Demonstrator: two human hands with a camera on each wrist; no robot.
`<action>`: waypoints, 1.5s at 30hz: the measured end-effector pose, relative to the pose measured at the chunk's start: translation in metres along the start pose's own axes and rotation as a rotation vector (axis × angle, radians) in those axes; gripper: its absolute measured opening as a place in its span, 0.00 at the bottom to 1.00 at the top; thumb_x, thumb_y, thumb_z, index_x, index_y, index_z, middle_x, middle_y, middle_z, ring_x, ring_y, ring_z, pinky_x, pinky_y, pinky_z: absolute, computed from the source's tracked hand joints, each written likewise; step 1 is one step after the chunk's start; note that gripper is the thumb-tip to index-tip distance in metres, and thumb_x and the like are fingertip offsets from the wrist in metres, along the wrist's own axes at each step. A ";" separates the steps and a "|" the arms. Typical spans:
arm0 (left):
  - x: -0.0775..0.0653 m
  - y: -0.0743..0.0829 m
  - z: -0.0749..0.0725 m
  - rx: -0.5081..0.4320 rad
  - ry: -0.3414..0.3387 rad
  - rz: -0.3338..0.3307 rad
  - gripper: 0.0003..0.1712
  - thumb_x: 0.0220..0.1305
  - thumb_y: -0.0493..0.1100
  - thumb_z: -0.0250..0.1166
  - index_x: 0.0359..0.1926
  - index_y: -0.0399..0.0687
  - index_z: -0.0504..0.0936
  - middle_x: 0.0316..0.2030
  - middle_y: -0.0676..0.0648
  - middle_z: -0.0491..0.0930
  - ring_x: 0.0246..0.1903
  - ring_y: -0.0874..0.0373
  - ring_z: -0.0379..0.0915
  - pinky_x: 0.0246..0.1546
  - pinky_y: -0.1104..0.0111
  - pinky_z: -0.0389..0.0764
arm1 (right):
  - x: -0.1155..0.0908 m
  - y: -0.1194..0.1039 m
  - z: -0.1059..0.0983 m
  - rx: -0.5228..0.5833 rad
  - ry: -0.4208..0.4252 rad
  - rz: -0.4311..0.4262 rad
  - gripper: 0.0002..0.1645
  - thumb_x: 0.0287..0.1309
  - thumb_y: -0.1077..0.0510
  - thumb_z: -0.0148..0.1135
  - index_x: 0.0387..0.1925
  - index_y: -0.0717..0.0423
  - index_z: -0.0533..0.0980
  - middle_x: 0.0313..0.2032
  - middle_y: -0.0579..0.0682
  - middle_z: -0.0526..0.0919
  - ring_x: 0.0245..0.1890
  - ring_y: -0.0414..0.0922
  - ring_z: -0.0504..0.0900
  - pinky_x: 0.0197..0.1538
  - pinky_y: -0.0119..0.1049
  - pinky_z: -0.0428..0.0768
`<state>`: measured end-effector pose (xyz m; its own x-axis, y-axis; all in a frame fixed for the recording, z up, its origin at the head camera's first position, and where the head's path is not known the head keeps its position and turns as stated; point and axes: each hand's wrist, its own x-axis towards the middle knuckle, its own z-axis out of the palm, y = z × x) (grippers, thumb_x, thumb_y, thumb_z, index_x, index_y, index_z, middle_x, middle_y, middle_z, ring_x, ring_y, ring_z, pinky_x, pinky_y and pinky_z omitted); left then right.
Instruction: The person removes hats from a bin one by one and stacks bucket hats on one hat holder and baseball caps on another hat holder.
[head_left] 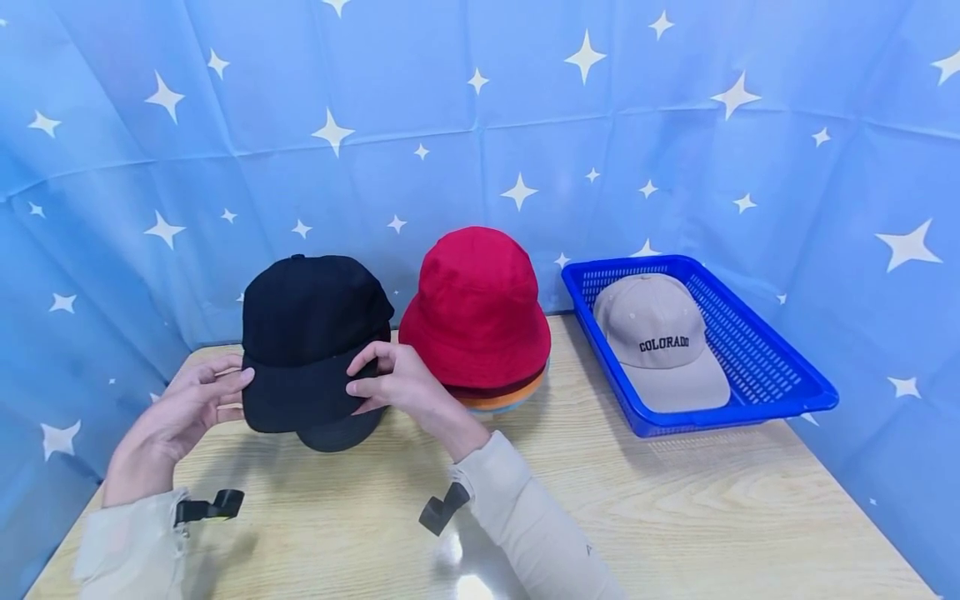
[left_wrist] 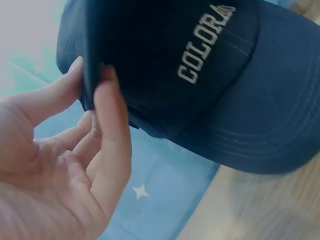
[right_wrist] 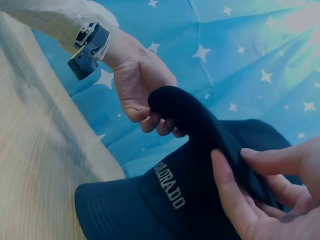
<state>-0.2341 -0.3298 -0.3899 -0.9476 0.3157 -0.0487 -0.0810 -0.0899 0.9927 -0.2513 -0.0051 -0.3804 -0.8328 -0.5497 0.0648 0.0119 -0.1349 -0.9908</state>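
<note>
A plain black cap (head_left: pixel 311 312) is held up at the left of the table, tilted with its brim toward me. My left hand (head_left: pixel 183 408) pinches one side of the brim between thumb and fingers. On the opposite side, my right hand (head_left: pixel 408 387) pinches the brim too. Behind and below it sits a dark navy cap (head_left: pixel 341 435), mostly hidden in the head view. Both wrist views show light lettering on the front of that navy cap (left_wrist: pixel 280 100); the right wrist view reads COLORADO. Whether the two caps touch is unclear.
A red bucket hat (head_left: pixel 480 308) tops a stack of hats with orange and blue edges beneath. At right, a blue plastic basket (head_left: pixel 780 404) holds a beige COLORADO cap (head_left: pixel 652 325). A star-patterned blue curtain (head_left: pixel 420 75) surrounds the wooden table (head_left: pixel 675 517).
</note>
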 end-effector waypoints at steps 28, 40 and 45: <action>0.015 -0.032 -0.009 0.283 0.039 -0.101 0.10 0.78 0.38 0.58 0.52 0.59 0.76 0.42 0.57 0.84 0.44 0.61 0.87 0.49 0.65 0.89 | 0.010 0.032 0.000 -0.283 0.090 0.210 0.08 0.65 0.72 0.60 0.39 0.65 0.85 0.50 0.52 0.80 0.35 0.53 0.92 0.46 0.42 0.90; 0.025 -0.049 -0.003 0.241 0.083 -0.121 0.08 0.78 0.38 0.58 0.52 0.56 0.72 0.40 0.56 0.83 0.42 0.61 0.86 0.49 0.65 0.88 | 0.014 0.046 0.001 -0.396 0.095 0.217 0.07 0.66 0.69 0.60 0.38 0.62 0.83 0.48 0.54 0.81 0.40 0.52 0.91 0.50 0.39 0.89; 0.030 -0.049 -0.001 0.276 0.098 -0.128 0.10 0.78 0.40 0.58 0.55 0.52 0.69 0.41 0.55 0.81 0.43 0.61 0.85 0.50 0.65 0.88 | 0.016 0.049 -0.003 -0.412 0.084 0.211 0.05 0.68 0.66 0.60 0.39 0.60 0.83 0.49 0.53 0.82 0.39 0.49 0.91 0.50 0.38 0.89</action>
<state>-0.2587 -0.3165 -0.4400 -0.9614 0.2145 -0.1722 -0.1271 0.2087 0.9697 -0.2655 -0.0182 -0.4280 -0.8780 -0.4590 -0.1361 -0.0207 0.3204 -0.9470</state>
